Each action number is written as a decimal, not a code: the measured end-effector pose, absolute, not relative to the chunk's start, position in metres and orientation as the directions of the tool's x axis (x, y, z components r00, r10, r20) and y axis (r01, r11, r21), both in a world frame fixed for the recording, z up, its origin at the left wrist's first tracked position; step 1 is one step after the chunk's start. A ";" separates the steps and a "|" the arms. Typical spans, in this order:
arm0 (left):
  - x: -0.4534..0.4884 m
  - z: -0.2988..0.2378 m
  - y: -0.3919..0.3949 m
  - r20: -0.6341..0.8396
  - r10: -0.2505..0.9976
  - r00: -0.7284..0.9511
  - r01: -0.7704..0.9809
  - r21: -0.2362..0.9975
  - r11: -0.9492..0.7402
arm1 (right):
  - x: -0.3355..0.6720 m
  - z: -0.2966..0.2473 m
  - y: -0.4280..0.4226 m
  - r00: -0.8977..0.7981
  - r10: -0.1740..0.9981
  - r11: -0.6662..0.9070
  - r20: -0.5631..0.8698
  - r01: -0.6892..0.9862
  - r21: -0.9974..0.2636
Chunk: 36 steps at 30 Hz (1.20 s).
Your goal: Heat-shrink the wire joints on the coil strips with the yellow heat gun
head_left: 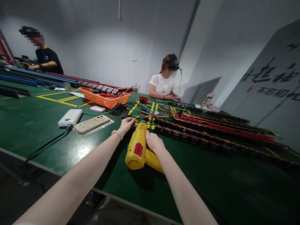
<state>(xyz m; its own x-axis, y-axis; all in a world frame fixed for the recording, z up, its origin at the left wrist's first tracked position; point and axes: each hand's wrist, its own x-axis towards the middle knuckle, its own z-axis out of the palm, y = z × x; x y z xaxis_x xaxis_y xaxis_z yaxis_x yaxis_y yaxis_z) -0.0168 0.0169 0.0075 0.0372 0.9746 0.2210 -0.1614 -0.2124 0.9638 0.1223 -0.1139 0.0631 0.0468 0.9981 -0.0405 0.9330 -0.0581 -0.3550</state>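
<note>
A yellow heat gun with a red label lies on its side on the green table, its nozzle pointing away from me. My right hand is closed on it at the right of its body, above the handle. Left of the nozzle, my left hand pinches the ends of thin coloured wires; the exact grip is too small to make out. Those wires lead to long dark strips with copper-coloured lines, laid out to the right. Beyond the nozzle spreads a tangle of red, blue, green and yellow wires.
An orange basket stands behind my left hand. Closer on the left lie a white power bank with a black cable, a beige remote-like device and a small white case. Two co-workers are across the table.
</note>
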 end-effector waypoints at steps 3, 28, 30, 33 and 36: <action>-0.018 0.009 0.016 0.240 0.970 0.022 -0.103 0.966 -0.237 | 0.113 0.062 -0.110 0.042 0.999 -0.050 -0.030 0.924 -0.378; -0.017 0.006 0.017 0.237 0.970 0.049 -0.160 0.961 -0.227 | 0.148 0.061 -0.129 0.100 0.992 -0.122 -0.075 0.909 -0.398; -0.017 0.005 0.018 0.240 0.970 0.050 -0.154 0.961 -0.229 | 0.158 0.061 -0.132 0.109 0.991 -0.130 -0.075 0.909 -0.397; -0.018 0.004 0.019 0.239 0.970 0.051 -0.147 0.962 -0.229 | 0.171 0.061 -0.136 0.133 0.988 -0.152 -0.077 0.911 -0.382; -0.018 0.004 0.020 0.245 0.968 0.053 -0.145 0.961 -0.235 | 0.179 0.061 -0.138 0.155 0.985 -0.173 -0.078 0.918 -0.358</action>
<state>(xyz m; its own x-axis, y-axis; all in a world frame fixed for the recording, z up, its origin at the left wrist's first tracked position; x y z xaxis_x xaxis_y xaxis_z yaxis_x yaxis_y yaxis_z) -0.0179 0.0195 0.0037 0.0527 0.9682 0.2446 -0.1453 -0.2349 0.9611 0.1793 -0.1376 0.0605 0.1548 0.9849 -0.0782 0.9177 -0.1726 -0.3577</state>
